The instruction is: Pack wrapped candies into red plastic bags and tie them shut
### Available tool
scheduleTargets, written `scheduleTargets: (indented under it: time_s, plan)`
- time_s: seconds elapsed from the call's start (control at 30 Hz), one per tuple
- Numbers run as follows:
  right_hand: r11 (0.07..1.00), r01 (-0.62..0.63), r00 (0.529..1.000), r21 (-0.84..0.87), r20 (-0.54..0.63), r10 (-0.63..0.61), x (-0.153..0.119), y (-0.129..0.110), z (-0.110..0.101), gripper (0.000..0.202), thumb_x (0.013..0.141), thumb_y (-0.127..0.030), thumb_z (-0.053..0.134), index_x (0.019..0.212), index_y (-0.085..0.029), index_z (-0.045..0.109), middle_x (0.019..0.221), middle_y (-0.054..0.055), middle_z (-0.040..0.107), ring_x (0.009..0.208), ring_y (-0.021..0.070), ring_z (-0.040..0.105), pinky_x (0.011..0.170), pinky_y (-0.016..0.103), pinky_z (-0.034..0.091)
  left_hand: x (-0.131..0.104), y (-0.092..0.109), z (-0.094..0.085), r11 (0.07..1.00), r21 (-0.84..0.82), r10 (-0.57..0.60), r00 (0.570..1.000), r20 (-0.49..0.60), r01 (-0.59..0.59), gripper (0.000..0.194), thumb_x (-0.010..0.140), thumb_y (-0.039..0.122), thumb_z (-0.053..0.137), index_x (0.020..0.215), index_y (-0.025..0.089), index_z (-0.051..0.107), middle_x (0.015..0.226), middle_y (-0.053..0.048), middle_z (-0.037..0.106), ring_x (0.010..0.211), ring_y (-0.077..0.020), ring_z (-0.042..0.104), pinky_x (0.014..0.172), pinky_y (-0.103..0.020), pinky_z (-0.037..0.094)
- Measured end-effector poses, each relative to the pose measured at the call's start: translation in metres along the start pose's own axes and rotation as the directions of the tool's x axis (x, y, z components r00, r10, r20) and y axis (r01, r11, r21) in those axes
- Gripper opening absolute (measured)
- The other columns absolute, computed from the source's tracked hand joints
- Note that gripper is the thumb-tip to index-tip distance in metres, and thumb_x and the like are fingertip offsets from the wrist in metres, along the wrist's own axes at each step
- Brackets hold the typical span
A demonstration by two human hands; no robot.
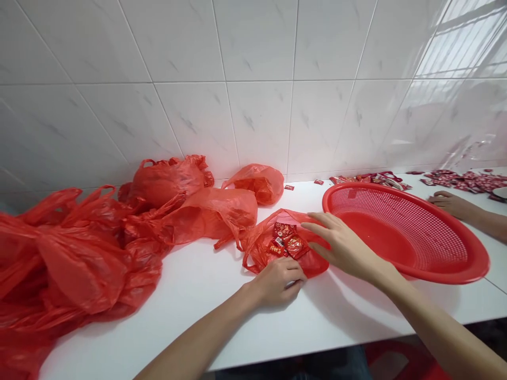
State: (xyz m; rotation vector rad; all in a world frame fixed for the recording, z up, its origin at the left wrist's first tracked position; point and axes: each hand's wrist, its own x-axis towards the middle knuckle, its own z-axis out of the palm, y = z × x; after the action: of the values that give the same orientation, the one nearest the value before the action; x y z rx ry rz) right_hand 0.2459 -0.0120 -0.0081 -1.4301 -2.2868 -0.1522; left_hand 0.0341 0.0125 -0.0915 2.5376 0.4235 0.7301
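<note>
A R hand (pixel 340 245), empty w/ fingers loosely spread, hovers at the right side of a thin red plastic bag (pixel 257 248) lying on a smooth white worktop (pixel 190 301), while the L hand (pixel 277 282) curls at its near edge, any grip on the film unclear. Small, glossy red pkts (pixel 295 245) sit at the bag's center; steadying the flimsy film w/ a light L touch and keeping R fingers clear of the opening would prob. limit snags. Nearby: crinkled red bags (pixel 79 258) and a rigid, oval-looking mesh-sided basket (pixel 372 237).
</note>
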Motion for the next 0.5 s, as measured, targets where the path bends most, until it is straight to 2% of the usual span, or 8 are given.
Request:
scheduleTargets:
  time_s: [0.07, 0.13, 0.2, 0.23, 0.3, 0.33, 0.4, 0.5]
  plan:
    - [0.979, -0.077, 0.990, -0.191, -0.133, 0.052, -0.021, -0.001, 0.005, 0.042, 0.094, -0.021, 0.051, 0.135, -0.020, 0.061, 0.142, 0.019, 0.058, 0.129, 0.0362, 0.056, 0.106, 0.060, 0.045, 0.000, 0.001, -0.001, 1.000, -0.016, -0.008, 1.000, 0.006, 0.008, 0.021, 0.091, 0.011, 0.051, 0.088, 0.016, 0.072, 0.086, -0.006, 0.072, 0.078, -0.0168, 0.061, 0.075, -0.030, 0.048]
    - [0.922, -0.217, 0.967, -0.320, -0.202, 0.157, -0.039, 0.000, 0.008, 0.049, 0.092, -0.021, 0.051, 0.142, -0.018, 0.054, 0.143, 0.022, 0.057, 0.128, 0.0394, 0.056, 0.104, 0.063, 0.043, 0.001, 0.002, -0.001, 0.999, -0.029, -0.014, 1.000, 0.010, 0.015, 0.021, 0.091, 0.011, 0.051, 0.086, 0.016, 0.071, 0.086, -0.006, 0.072, 0.078, -0.0166, 0.061, 0.075, -0.029, 0.048]
    - [0.838, -0.365, 0.931, -0.406, -0.157, 0.329, -0.051, 0.002, 0.006, 0.051, 0.091, -0.016, 0.050, 0.142, -0.016, 0.054, 0.127, 0.023, 0.067, 0.109, 0.0381, 0.068, 0.091, 0.056, 0.051, 0.001, 0.002, -0.002, 0.999, -0.029, -0.019, 1.000, 0.008, 0.019, 0.021, 0.091, 0.010, 0.051, 0.085, 0.016, 0.070, 0.085, -0.006, 0.071, 0.078, -0.0164, 0.060, 0.073, -0.029, 0.047]
    - [0.790, -0.429, 0.897, -0.439, -0.099, 0.431, -0.055, 0.003, 0.002, 0.049, 0.090, -0.012, 0.049, 0.138, -0.015, 0.057, 0.114, 0.021, 0.073, 0.094, 0.0350, 0.072, 0.081, 0.049, 0.053, 0.002, 0.003, -0.002, 0.999, -0.028, -0.020, 1.000, 0.006, 0.020, 0.021, 0.091, 0.010, 0.051, 0.084, 0.016, 0.070, 0.085, -0.006, 0.070, 0.078, -0.0163, 0.060, 0.073, -0.028, 0.047]
    - [0.704, -0.513, 0.799, -0.491, 0.027, 0.601, -0.057, 0.007, -0.009, 0.041, 0.090, -0.007, 0.045, 0.125, -0.016, 0.066, 0.086, 0.013, 0.077, 0.071, 0.0288, 0.072, 0.064, 0.036, 0.047, 0.002, 0.003, -0.003, 0.999, -0.025, -0.022, 1.000, 0.003, 0.022, 0.021, 0.091, 0.010, 0.051, 0.084, 0.016, 0.070, 0.083, -0.005, 0.070, 0.077, -0.0160, 0.059, 0.072, -0.028, 0.046]
    - [0.673, -0.535, 0.753, -0.511, 0.074, 0.654, -0.057, 0.009, -0.016, 0.037, 0.091, -0.006, 0.044, 0.117, -0.017, 0.069, 0.078, 0.010, 0.076, 0.066, 0.0273, 0.071, 0.058, 0.032, 0.042, 0.002, 0.004, -0.003, 0.999, -0.025, -0.024, 1.000, 0.002, 0.024, 0.021, 0.091, 0.009, 0.051, 0.084, 0.016, 0.069, 0.083, -0.005, 0.069, 0.077, -0.0159, 0.059, 0.072, -0.028, 0.046]
    - [0.636, -0.555, 0.700, -0.536, 0.112, 0.705, -0.058, 0.014, -0.029, 0.031, 0.094, -0.009, 0.044, 0.104, -0.020, 0.072, 0.077, 0.008, 0.076, 0.067, 0.0271, 0.071, 0.053, 0.030, 0.034, 0.002, 0.004, -0.004, 0.999, -0.024, -0.032, 0.999, 0.005, 0.032, 0.021, 0.091, 0.009, 0.051, 0.084, 0.016, 0.069, 0.083, -0.004, 0.069, 0.077, -0.0156, 0.058, 0.072, -0.028, 0.046]
    - [0.598, -0.580, 0.665, -0.553, 0.103, 0.740, -0.063, 0.025, -0.046, 0.026, 0.096, -0.015, 0.046, 0.101, -0.020, 0.071, 0.084, 0.011, 0.077, 0.072, 0.0292, 0.071, 0.051, 0.029, 0.029, 0.002, 0.003, -0.003, 0.999, -0.015, -0.032, 0.999, 0.010, 0.032, 0.021, 0.092, 0.009, 0.051, 0.084, 0.016, 0.069, 0.082, -0.004, 0.070, 0.076, -0.0156, 0.058, 0.072, -0.029, 0.046]
